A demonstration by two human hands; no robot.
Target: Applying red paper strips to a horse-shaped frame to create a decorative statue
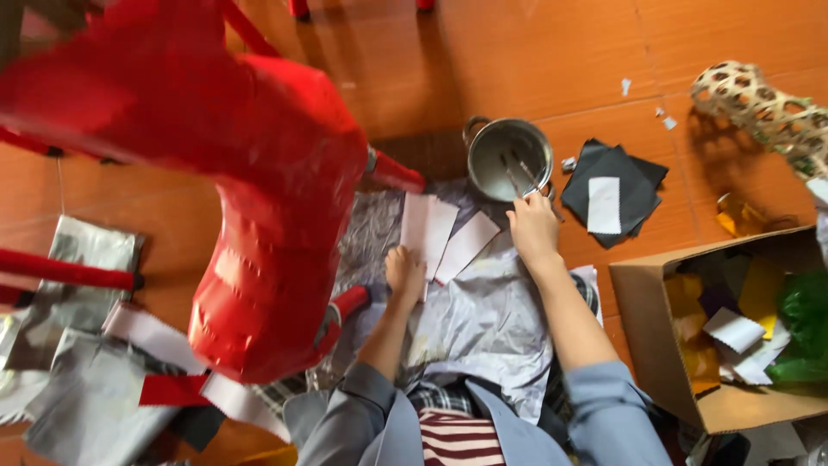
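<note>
Resting on the crumpled silver sheet [483, 319] spread over the orange tiled floor [535, 60], the left hand [404, 274] is curled narrow and presses down the near end of one white paper strip [424, 231]; whether it pinches the paper or only pins it I cannot tell. The right hand [533, 229] lies with fingers partly spread at the far edge of the sheet, touching the rim of the steel pot [509, 160], and I cannot tell whether it holds anything. Three white strips fan out between the two hands, overlapping at their near ends. One pot stands just beyond the sheet's far edge, with two thin sticks leaning inside it. Just beside the pot, to the right, lies one stack of black paper squares [614, 192] with a single white strip on top. One open cardboard box [664, 345] of coloured and white papers sits by the right forearm, its near wall close to the sleeve. One large red paper-covered figure [267, 207] crowds the left side, overhanging the sheet's left edge and standing close to the left hand. One woven cane piece [759, 103] lies at the far right. Bare floor opens beyond the pot, toward the far edge.
</note>
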